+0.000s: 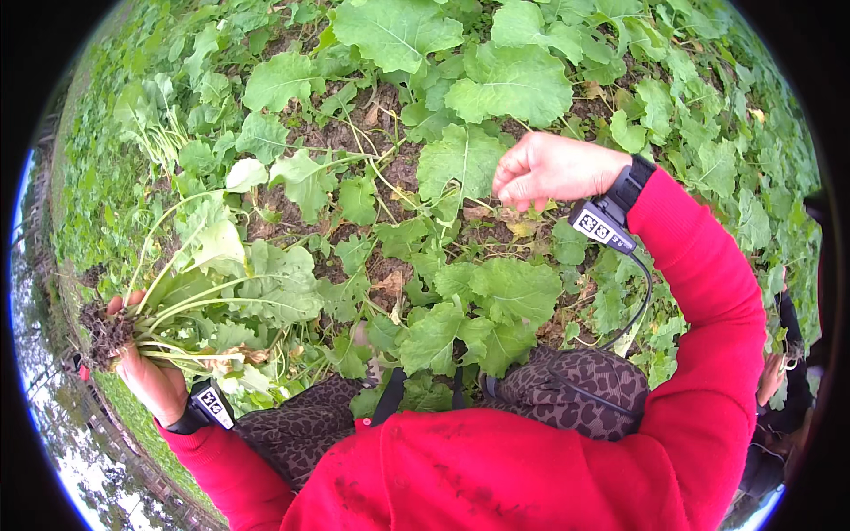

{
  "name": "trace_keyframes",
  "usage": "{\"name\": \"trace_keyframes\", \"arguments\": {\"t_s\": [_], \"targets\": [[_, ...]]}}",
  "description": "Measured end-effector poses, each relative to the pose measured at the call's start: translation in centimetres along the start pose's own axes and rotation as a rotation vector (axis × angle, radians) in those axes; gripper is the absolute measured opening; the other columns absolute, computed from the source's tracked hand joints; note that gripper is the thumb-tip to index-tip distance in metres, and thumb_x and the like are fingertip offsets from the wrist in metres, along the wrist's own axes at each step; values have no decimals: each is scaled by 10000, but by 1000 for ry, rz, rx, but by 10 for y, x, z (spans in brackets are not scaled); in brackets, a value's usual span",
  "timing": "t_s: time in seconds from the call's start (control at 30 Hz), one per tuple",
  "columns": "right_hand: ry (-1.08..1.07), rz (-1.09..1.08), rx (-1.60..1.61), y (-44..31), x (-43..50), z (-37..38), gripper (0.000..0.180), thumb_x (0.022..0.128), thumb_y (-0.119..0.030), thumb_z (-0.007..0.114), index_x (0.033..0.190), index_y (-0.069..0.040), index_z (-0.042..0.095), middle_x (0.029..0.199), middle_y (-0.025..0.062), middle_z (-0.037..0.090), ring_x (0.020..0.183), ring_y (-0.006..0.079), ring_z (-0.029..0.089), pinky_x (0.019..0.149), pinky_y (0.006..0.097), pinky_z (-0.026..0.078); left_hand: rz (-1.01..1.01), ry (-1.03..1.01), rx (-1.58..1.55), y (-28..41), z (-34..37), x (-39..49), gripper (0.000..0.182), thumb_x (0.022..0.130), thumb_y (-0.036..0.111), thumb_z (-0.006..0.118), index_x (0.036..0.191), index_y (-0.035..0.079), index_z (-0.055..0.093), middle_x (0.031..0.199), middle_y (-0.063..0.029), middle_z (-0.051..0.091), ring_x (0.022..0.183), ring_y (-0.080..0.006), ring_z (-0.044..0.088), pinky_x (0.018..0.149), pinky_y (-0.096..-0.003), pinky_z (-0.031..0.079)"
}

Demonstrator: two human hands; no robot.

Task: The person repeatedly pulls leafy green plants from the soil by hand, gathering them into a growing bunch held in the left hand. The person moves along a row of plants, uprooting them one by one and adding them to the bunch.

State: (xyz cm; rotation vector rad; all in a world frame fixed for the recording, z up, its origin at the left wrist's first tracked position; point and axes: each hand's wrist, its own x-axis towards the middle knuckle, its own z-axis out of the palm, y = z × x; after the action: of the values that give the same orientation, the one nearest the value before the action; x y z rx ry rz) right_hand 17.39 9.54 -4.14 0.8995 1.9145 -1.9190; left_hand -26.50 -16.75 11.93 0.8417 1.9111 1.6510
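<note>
At the left, my left hand (156, 381) grips a bunch of uprooted leafy green plants (199, 299). Dark soil clings to their roots (109, 335), and the pale stalks fan out to the right. One leaf among them looks brown and withered. My right hand (548, 169) is over the growing plants, its fingers curled together with nothing visible in them. Beside its fingertips is a broad green leaf (458, 162) with a hole near its lower part. Larger leaves (511, 83) grow just beyond that hand.
Leafy plants (511, 292) grow close before my knees, with bare soil (345, 126) between them. Pulled plants (163, 136) seem to lie in a heap at upper left. A cable (641, 312) hangs from my right wrist device (601, 226). Another person's hand (771, 378) shows at far right.
</note>
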Motion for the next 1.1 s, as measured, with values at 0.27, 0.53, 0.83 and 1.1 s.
{"name": "trace_keyframes", "arguments": {"t_s": [0.27, 0.53, 0.83, 1.1], "targets": [[379, 105, -311, 93, 51, 3, 246, 775, -189, 625, 951, -25, 673, 839, 172, 679, 814, 338, 651, 769, 395, 511, 43, -34, 47, -5, -25, 2, 467, 982, 295, 488, 1339, 1, 425, 1252, -160, 553, 1134, -255, 549, 997, -399, 427], [1009, -359, -481, 143, 137, -43, 322, 884, -214, 527, 1179, -103, 592, 1165, 106, 621, 1071, 288, 574, 951, 387, 440, -81, -69, -11, -9, 20, -4, 310, 947, 125, 492, 1236, 12, 494, 1117, -139, 628, 1045, -219, 597, 946, -364, 455], [976, -547, -160, 34, 181, 29, 615, 778, -15, 533, 1368, 7, 361, 1298, 197, 464, 1191, 364, 452, 1036, 425, 370, -59, -159, 225, -7, 59, 0, 274, 943, 151, 498, 1180, 16, 525, 1110, -104, 613, 1035, -181, 572, 937, -339, 418], [831, -219, -635, 13, 161, 52, 730, 747, 0, 546, 1428, -13, 284, 1423, 254, 349, 1321, 435, 330, 1103, 474, 284, -62, -204, 267, -10, 75, 0, 232, 954, 146, 494, 1142, 13, 514, 1083, -110, 612, 1029, -192, 565, 937, -345, 407]]}}
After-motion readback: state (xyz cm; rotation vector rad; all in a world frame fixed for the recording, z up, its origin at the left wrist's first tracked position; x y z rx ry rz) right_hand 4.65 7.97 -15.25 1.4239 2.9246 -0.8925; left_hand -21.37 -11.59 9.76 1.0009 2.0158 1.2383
